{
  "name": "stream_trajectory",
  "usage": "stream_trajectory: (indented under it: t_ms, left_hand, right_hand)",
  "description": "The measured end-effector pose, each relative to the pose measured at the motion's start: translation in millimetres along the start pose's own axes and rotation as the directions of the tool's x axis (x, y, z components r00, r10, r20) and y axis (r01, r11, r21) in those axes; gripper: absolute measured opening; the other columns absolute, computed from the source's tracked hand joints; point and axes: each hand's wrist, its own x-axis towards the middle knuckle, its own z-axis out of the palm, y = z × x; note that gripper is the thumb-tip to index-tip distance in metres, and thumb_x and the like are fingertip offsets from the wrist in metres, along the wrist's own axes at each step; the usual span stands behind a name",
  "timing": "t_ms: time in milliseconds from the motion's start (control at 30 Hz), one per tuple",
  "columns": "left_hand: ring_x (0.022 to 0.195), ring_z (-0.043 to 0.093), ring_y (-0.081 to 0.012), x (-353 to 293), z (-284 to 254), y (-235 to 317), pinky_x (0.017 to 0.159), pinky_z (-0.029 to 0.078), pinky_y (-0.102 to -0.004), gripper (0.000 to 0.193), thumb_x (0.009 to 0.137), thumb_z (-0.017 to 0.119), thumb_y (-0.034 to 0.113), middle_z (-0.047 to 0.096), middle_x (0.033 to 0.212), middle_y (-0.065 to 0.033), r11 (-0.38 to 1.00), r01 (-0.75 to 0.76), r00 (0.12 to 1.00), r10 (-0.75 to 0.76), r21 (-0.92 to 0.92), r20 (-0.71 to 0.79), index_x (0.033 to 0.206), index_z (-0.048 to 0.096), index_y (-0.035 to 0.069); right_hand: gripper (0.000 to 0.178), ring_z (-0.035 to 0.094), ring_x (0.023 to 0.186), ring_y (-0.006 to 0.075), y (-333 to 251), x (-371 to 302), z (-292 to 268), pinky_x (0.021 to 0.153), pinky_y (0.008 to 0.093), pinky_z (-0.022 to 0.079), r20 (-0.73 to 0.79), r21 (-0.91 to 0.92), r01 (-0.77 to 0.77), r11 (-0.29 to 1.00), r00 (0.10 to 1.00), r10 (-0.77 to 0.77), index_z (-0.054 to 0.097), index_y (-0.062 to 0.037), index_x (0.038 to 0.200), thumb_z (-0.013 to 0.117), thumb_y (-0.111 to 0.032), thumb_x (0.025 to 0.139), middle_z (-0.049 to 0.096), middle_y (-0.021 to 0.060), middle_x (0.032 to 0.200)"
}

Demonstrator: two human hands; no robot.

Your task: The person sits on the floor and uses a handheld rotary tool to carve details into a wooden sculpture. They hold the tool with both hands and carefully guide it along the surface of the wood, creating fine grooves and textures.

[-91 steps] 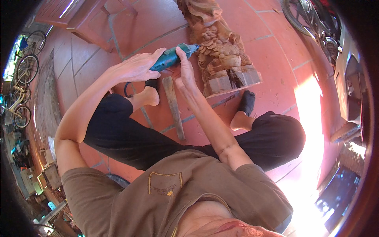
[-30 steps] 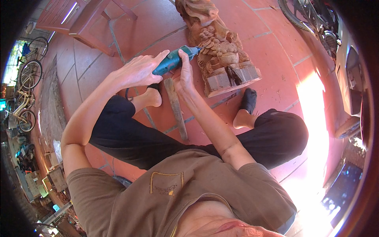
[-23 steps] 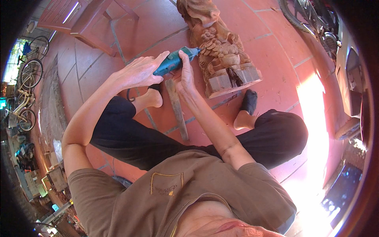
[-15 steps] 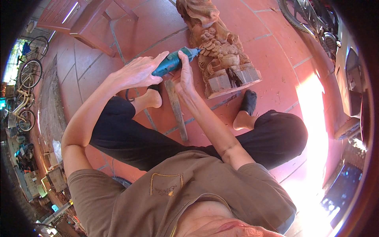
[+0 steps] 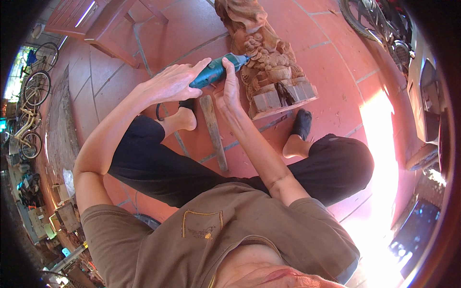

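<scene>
Both my hands hold a teal rotary tool (image 5: 214, 73) beside a carved wooden statue (image 5: 276, 72). My left hand (image 5: 175, 82) is wrapped over the tool's rear end. Around its front part closes my right hand (image 5: 229, 89), the thumb on top. The tool's tip reaches the carved round details at the statue's middle; whether it touches the wood I cannot tell. The statue lies on the tiled floor, its blocky base toward me. Between my feet and close below my right hand is a narrow wooden stick (image 5: 212, 132).
A wooden chair (image 5: 103, 36) stands at the far left, with bicycles (image 5: 34, 91) beyond it at the left rim. A motorbike (image 5: 384, 29) is at the upper right. Wood chips lie on the red floor tiles (image 5: 331, 96). Clutter fills the lower left.
The rotary tool has shifted slightly right and up, farther over the statue's carved details. Both hands moved with it, keeping their grip.
</scene>
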Motion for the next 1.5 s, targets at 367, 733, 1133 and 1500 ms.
stream_trajectory:
  t_ms: [367, 733, 1133, 1500]
  left_hand:
    - [0.091, 0.063, -0.0472, -3, -1, 0, 0.081, 0.049, -0.0499, 0.085, 0.075, 0.067, 0.020, 0.063, 0.099, -0.0316, 1.000, 0.006, 1.000, -0.006, -0.002, 0.025, 0.149, 0.029, 0.004]
    - [0.090, 0.063, -0.0474, -6, -2, -2, 0.081, 0.050, -0.0503, 0.085, 0.076, 0.068, 0.022, 0.063, 0.099, -0.0325, 1.000, -0.010, 1.000, 0.010, 0.029, -0.021, 0.150, 0.030, 0.004]
    - [0.092, 0.064, -0.0459, 14, -17, 13, 0.083, 0.050, -0.0498, 0.086, 0.077, 0.069, 0.022, 0.063, 0.103, -0.0308, 0.999, -0.011, 1.000, 0.010, 0.049, 0.014, 0.152, 0.030, 0.009]
    - [0.090, 0.064, -0.0447, 23, -16, 7, 0.083, 0.049, -0.0505, 0.085, 0.077, 0.068, 0.021, 0.064, 0.100, -0.0291, 0.995, -0.057, 0.998, 0.057, 0.079, 0.000, 0.152, 0.030, 0.008]
  right_hand:
    - [0.041, 0.067, 0.077, 0.0157, 3, -6, 2, 0.068, 0.0368, 0.058, -0.009, 0.011, 0.003, 1.000, 1.000, -0.003, 0.056, -0.0096, 0.104, 0.067, -0.046, 0.087, 0.065, 0.0027, 0.089]
    - [0.042, 0.066, 0.077, 0.0156, 0, -11, 9, 0.067, 0.0358, 0.057, -0.002, 0.022, 0.016, 1.000, 1.000, -0.016, 0.056, -0.0099, 0.104, 0.066, -0.047, 0.088, 0.064, 0.0023, 0.089]
    - [0.043, 0.064, 0.083, 0.0161, -22, -5, 10, 0.068, 0.0378, 0.057, -0.020, 0.014, 0.077, 0.997, 0.997, -0.077, 0.055, -0.0093, 0.105, 0.067, -0.047, 0.087, 0.061, 0.0026, 0.092]
    - [0.045, 0.064, 0.082, 0.0156, -20, 6, 1, 0.069, 0.0373, 0.057, 0.015, 0.033, 0.074, 0.997, 0.997, -0.074, 0.056, -0.0103, 0.105, 0.068, -0.048, 0.086, 0.061, 0.0017, 0.092]
